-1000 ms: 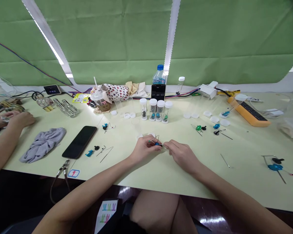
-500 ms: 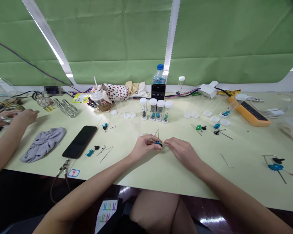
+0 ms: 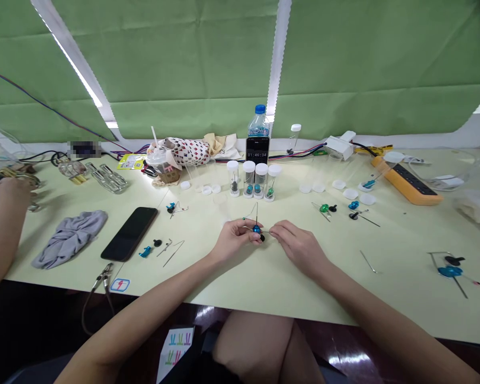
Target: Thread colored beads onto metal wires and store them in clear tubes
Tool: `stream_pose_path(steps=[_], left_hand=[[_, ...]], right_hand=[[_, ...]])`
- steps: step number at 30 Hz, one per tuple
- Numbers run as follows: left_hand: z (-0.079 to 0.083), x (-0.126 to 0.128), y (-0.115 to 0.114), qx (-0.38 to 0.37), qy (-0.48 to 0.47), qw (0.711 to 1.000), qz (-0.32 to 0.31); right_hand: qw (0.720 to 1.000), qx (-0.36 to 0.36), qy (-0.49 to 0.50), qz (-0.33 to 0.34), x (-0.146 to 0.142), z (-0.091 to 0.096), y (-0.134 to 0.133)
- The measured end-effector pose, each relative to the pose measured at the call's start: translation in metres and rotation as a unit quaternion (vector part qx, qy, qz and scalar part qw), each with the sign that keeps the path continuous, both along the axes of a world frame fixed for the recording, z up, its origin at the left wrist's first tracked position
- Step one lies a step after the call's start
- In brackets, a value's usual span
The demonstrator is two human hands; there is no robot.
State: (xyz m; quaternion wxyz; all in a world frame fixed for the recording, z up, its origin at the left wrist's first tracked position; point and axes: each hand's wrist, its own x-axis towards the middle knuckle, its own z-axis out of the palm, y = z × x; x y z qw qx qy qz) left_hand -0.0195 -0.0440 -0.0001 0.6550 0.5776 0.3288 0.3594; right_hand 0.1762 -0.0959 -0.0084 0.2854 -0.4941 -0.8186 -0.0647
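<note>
My left hand (image 3: pixel 236 237) is closed on a small blue-and-black part with bent wires (image 3: pixel 256 229), pinched between thumb and fingers. One thin wire stands up from it, and a small green tip shows near the index finger. Just to the right, my right hand (image 3: pixel 298 245) pinches a thin metal rod (image 3: pixel 266 232) that reaches the part; its far end is hidden in the fingers. Behind my hands stand several capped clear tubes (image 3: pixel 248 180) with blue, green or dark pieces inside. To the right lies a loose bent wire (image 3: pixel 369 262).
Left lie a black phone (image 3: pixel 129 233), pliers (image 3: pixel 103 273), a grey cloth (image 3: pixel 70 238) and loose parts (image 3: pixel 145 251). Further parts (image 3: pixel 450 271) and an orange power strip (image 3: pixel 410 184) are on the right. A timer phone (image 3: pixel 257 150) leans on a bottle (image 3: pixel 259 124). A co-worker's arm (image 3: pixel 2 229) is far left.
The blue-and-black part has turned slightly in my left hand, its wire now more upright. The co-worker's hand has moved left. The timer changes from 01:46:33 to 01:46:34.
</note>
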Motion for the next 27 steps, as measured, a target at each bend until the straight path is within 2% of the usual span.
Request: stream_pose_path(steps=[4, 10, 16, 19, 22, 27], left_hand=[[0.0, 0.0, 0.002, 0.002, -0.019, 1.0, 0.007], [-0.003, 0.0, 0.003, 0.023, -0.014, 1.0, 0.002], [-0.002, 0.001, 0.003, 0.025, -0.021, 0.999, 0.003], [-0.001, 0.0, 0.003, 0.024, -0.016, 1.0, -0.001], [0.0, 0.0, 0.003, 0.025, -0.011, 1.0, 0.0], [0.0, 0.001, 0.003, 0.043, -0.015, 0.999, 0.012]], right_hand=[[0.999, 0.007, 0.021, -0.048, 0.002, 0.003, 0.001], [0.996, -0.04, 0.055, -0.049, 0.002, 0.003, 0.003], [0.99, -0.052, -0.082, -0.099, 0.008, -0.011, 0.009], [0.989, -0.061, -0.088, -0.104, 0.011, -0.014, 0.01], [0.992, -0.055, -0.063, -0.095, 0.008, -0.011, 0.009], [0.996, -0.083, 0.008, -0.012, -0.008, -0.003, 0.003]])
